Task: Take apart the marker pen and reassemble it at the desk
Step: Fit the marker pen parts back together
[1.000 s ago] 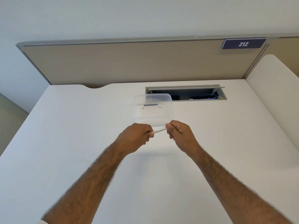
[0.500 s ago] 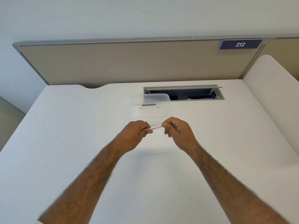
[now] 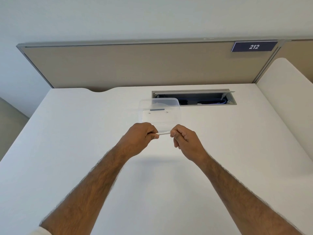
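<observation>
Both ends of the marker pen are hidden inside the fists; only a short white middle section shows, nearly level, its print unreadable. The left hand and right hand each grasp 1 end above the white desk, just in front of a clear plastic container holding small blurred parts.

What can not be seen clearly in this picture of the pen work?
- Both ends of the pen: head view, hidden inside the left hand and right hand.
- Small pieces in the clear box: too small to identify.
- Cables in the desk opening: dark, partly hidden by the box.
</observation>
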The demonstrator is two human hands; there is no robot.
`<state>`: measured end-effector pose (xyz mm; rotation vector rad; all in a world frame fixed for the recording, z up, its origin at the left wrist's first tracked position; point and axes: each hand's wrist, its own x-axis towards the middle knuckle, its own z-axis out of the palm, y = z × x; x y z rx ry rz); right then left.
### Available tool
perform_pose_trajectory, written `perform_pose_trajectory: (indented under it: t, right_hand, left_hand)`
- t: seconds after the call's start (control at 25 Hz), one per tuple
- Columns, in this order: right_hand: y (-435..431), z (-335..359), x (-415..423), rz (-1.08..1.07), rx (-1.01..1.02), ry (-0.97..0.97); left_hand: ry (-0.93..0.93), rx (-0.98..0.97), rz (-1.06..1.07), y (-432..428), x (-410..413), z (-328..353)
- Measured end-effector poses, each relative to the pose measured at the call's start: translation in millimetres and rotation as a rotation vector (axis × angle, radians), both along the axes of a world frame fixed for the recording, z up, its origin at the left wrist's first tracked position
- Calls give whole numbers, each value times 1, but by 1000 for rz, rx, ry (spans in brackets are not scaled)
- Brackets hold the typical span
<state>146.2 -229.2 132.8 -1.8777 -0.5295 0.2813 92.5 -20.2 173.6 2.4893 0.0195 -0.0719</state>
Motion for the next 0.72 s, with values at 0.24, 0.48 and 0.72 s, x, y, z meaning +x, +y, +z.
perform_pose_trajectory:
  t: [0.24, 0.48, 0.72]
  right_hand:
    - [0, 7, 3, 28, -26, -35]
    - [5, 13, 2, -43, 67, 95]
    - [4, 21, 9, -34, 56, 52]
  left_hand:
    - [-3, -30, 25, 1, 1, 4]
    - [-51, -17, 41, -1, 4, 8]
    - [-42, 14, -16, -6, 7, 6]
